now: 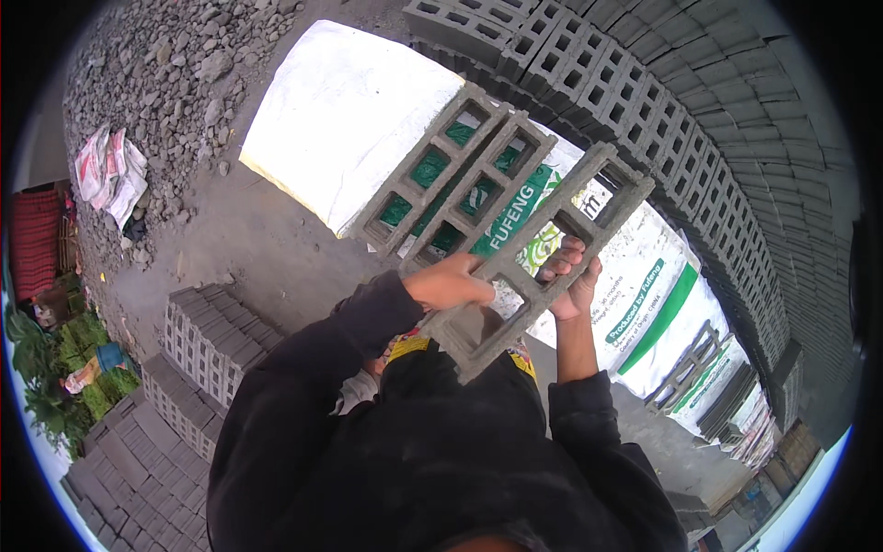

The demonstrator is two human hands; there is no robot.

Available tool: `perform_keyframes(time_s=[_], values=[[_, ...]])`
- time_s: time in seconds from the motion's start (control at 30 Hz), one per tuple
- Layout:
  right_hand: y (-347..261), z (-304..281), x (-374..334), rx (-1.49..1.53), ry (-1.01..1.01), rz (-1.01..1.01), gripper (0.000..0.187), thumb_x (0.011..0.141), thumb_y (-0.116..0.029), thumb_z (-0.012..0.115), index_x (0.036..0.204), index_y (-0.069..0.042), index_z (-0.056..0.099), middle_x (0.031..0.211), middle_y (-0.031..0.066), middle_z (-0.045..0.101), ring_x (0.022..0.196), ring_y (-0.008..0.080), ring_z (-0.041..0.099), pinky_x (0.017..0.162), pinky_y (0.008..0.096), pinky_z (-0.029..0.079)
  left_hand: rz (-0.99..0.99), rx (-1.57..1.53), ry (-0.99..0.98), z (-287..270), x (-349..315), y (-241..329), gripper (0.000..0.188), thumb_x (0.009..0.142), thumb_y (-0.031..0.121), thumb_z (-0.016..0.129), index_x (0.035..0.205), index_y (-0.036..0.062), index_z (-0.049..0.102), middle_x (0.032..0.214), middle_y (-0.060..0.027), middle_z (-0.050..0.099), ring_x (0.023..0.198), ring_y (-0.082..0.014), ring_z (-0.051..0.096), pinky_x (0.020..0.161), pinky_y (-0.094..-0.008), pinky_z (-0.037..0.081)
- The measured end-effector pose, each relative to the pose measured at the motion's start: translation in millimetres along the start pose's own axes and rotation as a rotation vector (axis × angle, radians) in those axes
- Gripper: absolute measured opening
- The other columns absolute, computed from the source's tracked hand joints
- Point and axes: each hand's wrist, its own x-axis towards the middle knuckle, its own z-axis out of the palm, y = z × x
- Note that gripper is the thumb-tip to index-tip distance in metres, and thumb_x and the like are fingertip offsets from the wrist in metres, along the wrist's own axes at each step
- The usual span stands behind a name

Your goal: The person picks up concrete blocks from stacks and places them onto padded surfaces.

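Note:
A grey hollow concrete block (520, 320) with three openings is tilted in front of me, held in both hands. My left hand (451, 283) closes on its near left side. My right hand (572, 279) grips the right side, with fingers reaching into an opening. Two more hollow blocks, one on the left (445, 149) and one beside it (497, 177), lie side by side on white sacking (345, 120) with green print. The held block overlaps part of the sacking from my viewpoint.
A long stacked wall of hollow blocks (635, 97) curves along the far right. Smaller block stacks (216, 322) stand at the lower left. Gravel (170, 64) covers the upper left, with a crumpled sack (112, 173) on it. More blocks (690, 363) rest on the sacking farther right.

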Motion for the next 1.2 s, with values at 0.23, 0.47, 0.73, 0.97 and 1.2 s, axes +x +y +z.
perform_keyframes(time_s=[0.23, 0.47, 0.73, 0.97, 1.2], values=[[42.1, 45.8, 68.8, -0.342, 0.398, -0.159, 0.048, 0.077, -0.043, 0.07, 0.109, -0.013, 0.05, 0.087, 0.0021, 0.055, 0.079, 0.0156, 0.054, 0.079, 0.0368, 0.044, 0.25, 0.255, 0.308, -42.1, -32.3, 31.0, 0.047, 0.069, 0.019, 0.064, 0.106, -0.008, 0.055, 0.083, -0.0157, 0.063, 0.075, -0.0179, 0.057, 0.072, -0.0311, 0.046], [66.2, 26.3, 94.5, -0.54, 0.707, -0.168, 0.048, 0.079, -0.047, 0.066, 0.107, -0.012, 0.049, 0.086, 0.0047, 0.048, 0.079, 0.0188, 0.05, 0.074, 0.0364, 0.045, 0.243, 0.501, 0.518, -65.7, -28.1, 1.3, 0.057, 0.066, 0.018, 0.064, 0.111, -0.0139, 0.049, 0.096, -0.0277, 0.061, 0.094, -0.0385, 0.059, 0.082, -0.037, 0.045], [91.6, 30.5, 97.0, -0.381, 0.654, -0.138, 0.034, 0.079, -0.021, 0.062, 0.108, -0.008, 0.048, 0.094, 0.0085, 0.054, 0.089, 0.0241, 0.056, 0.078, 0.0376, 0.046, 0.181, 0.696, 0.516, -79.3, -55.5, 26.0, 0.066, 0.065, 0.02, 0.066, 0.118, -0.0149, 0.045, 0.102, -0.0281, 0.059, 0.099, -0.0357, 0.058, 0.087, -0.0347, 0.044], [87.6, 22.3, 100.5, -0.624, 0.88, -0.25, 0.03, 0.075, -0.011, 0.06, 0.102, 0.003, 0.056, 0.091, 0.0146, 0.06, 0.074, 0.0281, 0.061, 0.068, 0.04, 0.049, 0.159, 0.565, 0.463, -78.0, -46.4, 20.5, 0.067, 0.065, 0.018, 0.067, 0.12, -0.0131, 0.045, 0.105, -0.0235, 0.06, 0.099, -0.0283, 0.059, 0.088, -0.0328, 0.044], [77.6, -12.3, 94.7, -1.413, 1.15, -0.288, 0.033, 0.073, -0.013, 0.064, 0.095, 0.01, 0.057, 0.084, 0.0233, 0.064, 0.074, 0.0326, 0.064, 0.072, 0.0382, 0.049, 0.31, 0.418, 0.586, -59.8, -5.0, -51.0, 0.067, 0.064, 0.021, 0.065, 0.118, -0.0129, 0.047, 0.102, -0.0268, 0.06, 0.1, -0.0337, 0.058, 0.088, -0.0348, 0.043]])
